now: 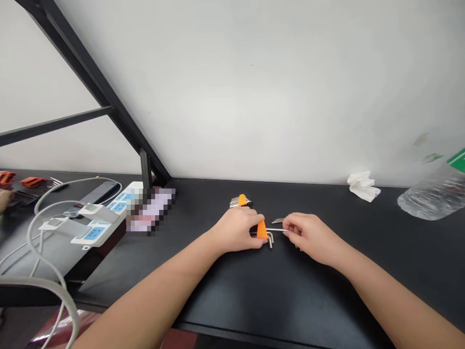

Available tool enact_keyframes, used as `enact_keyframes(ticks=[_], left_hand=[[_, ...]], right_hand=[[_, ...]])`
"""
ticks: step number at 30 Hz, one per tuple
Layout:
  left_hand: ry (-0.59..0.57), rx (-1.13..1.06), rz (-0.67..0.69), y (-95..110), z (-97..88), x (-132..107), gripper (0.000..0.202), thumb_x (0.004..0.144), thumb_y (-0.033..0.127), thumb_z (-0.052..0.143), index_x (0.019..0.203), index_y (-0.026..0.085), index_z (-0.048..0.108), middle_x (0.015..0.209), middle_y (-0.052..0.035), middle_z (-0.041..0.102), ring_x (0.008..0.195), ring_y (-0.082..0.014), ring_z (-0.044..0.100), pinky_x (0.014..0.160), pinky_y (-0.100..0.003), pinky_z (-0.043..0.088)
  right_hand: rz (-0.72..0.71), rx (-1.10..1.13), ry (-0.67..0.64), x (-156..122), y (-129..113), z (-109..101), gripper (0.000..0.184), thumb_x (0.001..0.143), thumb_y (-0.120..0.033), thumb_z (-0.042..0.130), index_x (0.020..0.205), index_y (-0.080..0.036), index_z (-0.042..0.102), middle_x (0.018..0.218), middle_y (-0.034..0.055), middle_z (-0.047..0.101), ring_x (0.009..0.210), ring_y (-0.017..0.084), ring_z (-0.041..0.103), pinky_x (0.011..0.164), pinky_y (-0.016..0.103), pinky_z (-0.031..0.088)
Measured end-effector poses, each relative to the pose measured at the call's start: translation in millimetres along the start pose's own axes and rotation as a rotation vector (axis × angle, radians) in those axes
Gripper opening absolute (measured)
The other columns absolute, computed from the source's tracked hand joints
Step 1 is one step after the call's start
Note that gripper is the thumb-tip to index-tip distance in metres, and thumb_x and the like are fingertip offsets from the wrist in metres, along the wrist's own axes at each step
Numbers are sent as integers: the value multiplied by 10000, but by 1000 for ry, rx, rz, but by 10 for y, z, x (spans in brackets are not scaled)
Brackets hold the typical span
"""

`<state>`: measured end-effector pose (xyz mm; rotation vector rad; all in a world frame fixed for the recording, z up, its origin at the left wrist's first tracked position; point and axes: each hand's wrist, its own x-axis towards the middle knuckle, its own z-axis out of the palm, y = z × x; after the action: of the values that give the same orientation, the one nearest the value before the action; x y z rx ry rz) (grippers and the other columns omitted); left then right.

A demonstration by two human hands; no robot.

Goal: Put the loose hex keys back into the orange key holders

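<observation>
My left hand (240,229) is closed around an orange hex key holder (262,230) just above the black table. Short bent ends of hex keys (271,239) stick out of the holder's right side. My right hand (304,232) pinches a thin silver hex key (276,229) whose left end reaches the holder; whether it sits in a hole I cannot tell. Behind my right fingers lie a few loose hex keys (278,220), partly hidden. A second orange holder filled with hex keys (241,199) rests just beyond my left hand.
A crumpled white tissue (364,186) and a clear plastic bottle (432,194) lie at the right by the wall. To the left are a white power strip (109,215) with cables, a black metal frame (98,92) and a blurred-out packet (150,211). Another person's hand (5,199) shows at the far left.
</observation>
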<state>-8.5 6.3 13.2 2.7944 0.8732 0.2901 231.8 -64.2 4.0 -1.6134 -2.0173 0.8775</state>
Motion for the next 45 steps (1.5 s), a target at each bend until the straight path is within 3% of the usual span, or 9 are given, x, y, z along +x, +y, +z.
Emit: enact_keyframes(ticks=[7,15,20,24,30,37,42,45], left_hand=[[50,0,62,5,40,-7,267,779,440,734,787,203,609,661,22,544,647,-153,521,647,-297,394],[94,-5,141,126,100,-5,235,773,405,692,760,201,575,635,19,526,621,-152,507,642,-310,397],[20,36,54,71,41,-10,270,781,426,714,743,202,566,664,14,543,639,-160,526,633,-312,403],[-19,36,12,32,35,-13,215,821,392,687,904,199,640,773,-8,611,729,-182,591,662,-305,433],[-66,32,-14,39,24,2,273,849,394,685,1044,205,663,857,-24,639,810,-203,629,699,-310,459],[-83,40,-21,32,5,12,286,866,411,679,1071,214,667,863,-25,636,816,-200,628,697,-298,451],[-78,54,-36,18,12,10,344,868,436,676,1136,220,672,890,-30,638,843,-207,627,688,-297,449],[-70,54,-49,12,17,8,390,870,452,676,1188,226,670,912,-31,640,845,-204,624,690,-297,456]], right_hand=[[-34,47,-15,-9,-20,-9,158,935,-270,559,798,-230,627,830,-13,620,659,126,577,619,265,447],[39,369,-73,32,-76,182,142,926,-342,604,856,-222,636,717,-27,617,618,132,550,567,257,422],[-46,-83,128,71,122,49,189,963,-336,543,888,-233,682,918,22,651,758,164,600,697,309,466],[-47,-323,129,76,260,-15,230,983,-278,492,1015,-249,717,1026,45,641,817,179,639,747,327,487],[-28,-413,89,70,214,20,236,996,-240,476,1047,-243,707,1037,45,631,811,173,641,708,307,469],[65,-439,33,45,111,45,164,924,-173,499,791,-208,589,891,21,604,678,139,579,583,283,368],[47,-409,76,30,95,48,71,920,-196,521,905,-226,584,909,17,610,709,152,582,589,280,349],[62,-408,42,25,102,43,124,908,-169,512,821,-220,584,888,23,610,691,150,575,580,279,334]])
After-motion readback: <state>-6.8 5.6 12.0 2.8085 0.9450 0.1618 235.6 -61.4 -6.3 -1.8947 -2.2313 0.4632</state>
